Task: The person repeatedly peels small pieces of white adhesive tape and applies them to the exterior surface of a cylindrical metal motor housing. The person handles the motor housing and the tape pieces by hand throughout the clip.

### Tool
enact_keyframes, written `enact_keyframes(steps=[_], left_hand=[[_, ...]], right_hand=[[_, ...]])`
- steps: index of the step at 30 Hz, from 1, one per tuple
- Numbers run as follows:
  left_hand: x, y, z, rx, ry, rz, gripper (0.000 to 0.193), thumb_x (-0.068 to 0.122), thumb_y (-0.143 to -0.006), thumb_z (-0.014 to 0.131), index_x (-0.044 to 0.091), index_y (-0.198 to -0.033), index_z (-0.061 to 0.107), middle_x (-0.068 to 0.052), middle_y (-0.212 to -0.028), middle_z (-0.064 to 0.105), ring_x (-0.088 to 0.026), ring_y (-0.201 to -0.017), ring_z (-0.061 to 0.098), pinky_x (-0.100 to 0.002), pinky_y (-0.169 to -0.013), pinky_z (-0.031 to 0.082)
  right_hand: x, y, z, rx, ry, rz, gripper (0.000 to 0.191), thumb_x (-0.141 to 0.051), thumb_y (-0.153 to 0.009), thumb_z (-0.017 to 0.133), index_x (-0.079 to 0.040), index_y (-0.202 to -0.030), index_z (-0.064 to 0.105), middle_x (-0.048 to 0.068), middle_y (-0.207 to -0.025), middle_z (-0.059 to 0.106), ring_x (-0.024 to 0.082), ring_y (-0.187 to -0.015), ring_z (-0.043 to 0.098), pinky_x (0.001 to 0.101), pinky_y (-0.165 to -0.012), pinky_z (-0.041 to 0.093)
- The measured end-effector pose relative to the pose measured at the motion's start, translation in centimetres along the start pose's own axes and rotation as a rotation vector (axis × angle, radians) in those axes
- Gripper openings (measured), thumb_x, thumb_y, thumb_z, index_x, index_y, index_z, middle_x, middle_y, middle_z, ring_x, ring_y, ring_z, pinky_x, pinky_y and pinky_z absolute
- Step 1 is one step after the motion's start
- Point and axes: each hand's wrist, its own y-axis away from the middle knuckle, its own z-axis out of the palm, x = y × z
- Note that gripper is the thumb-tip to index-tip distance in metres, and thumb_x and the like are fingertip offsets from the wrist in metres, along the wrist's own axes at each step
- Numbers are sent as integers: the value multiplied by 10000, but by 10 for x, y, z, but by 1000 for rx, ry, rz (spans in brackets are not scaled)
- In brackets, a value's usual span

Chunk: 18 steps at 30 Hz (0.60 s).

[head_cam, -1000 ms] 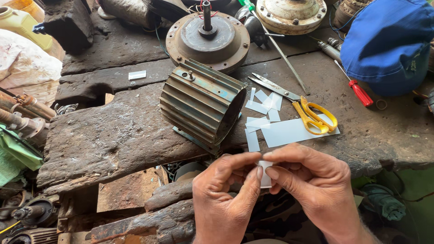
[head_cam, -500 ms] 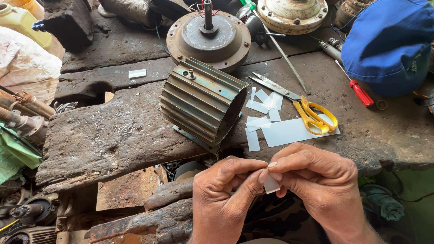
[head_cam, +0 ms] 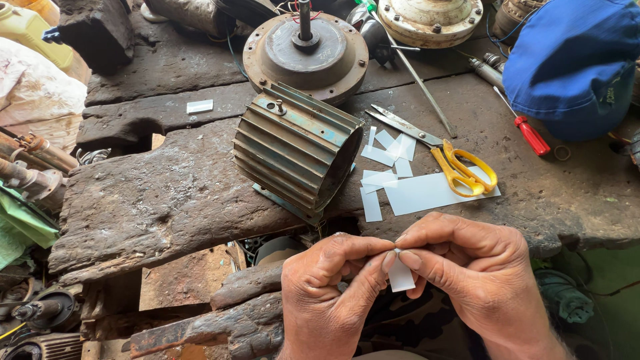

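Both hands were at the bottom of the head view, below the front edge of the wooden workbench (head_cam: pixel 167 193). The left hand (head_cam: pixel 327 293) was curled narrow, thumb and forefinger pinched on the top edge of a small white paper strip (head_cam: pixel 401 275). The right hand (head_cam: pixel 473 263) was likewise nearly closed, its thumb and forefinger pinching the same strip from the other side, so the fingertips of the two hands met at the strip's upper end. The rest of the strip hung down between the hands, partly hidden by the right thumb; could not tell if it was folded.

Above the hands, on the bench, lay a larger white paper sheet (head_cam: pixel 427 193), near the right hand but apart from it. Yellow-handled scissors (head_cam: pixel 447 157) rested across the sheet's upper edge, blades pointing up-left. Several cut white paper pieces (head_cam: pixel 383 157) were scattered just left of the scissors, between them and the ribbed metal motor housing (head_cam: pixel 297 150), which lay on its side, open end facing right. Behind the housing sat a round rusty motor end plate with a shaft (head_cam: pixel 305 50). A red-handled screwdriver (head_cam: pixel 527 130) lay right of the scissors, next to a blue cap (head_cam: pixel 573 63) at the top right corner. One small white piece (head_cam: pixel 199 106) lay alone on the bench, well apart to the left.
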Motion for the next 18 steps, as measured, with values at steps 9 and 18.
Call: enact_keyframes(steps=[9,18], left_hand=[[-4,0,-1,4,181,-180,103,6,-897,780,-45,-986,771,-96,-837,760,-109,-761,744,-233,-670,600],[2,-1,7,54,-161,236,196,13,-883,799,20,-1060,716,-102,-967,761,-138,-840,743,-251,-740,606]], right_hand=[[7,-6,-2,-140,-141,36,138,74,-929,738,133,-1053,731,156,-884,739,161,-702,695,269,-593,582],[-2,1,20,-53,282,-374,198,63,-849,714,26,-1026,630,132,-1128,696,149,-1031,666,263,-914,553]])
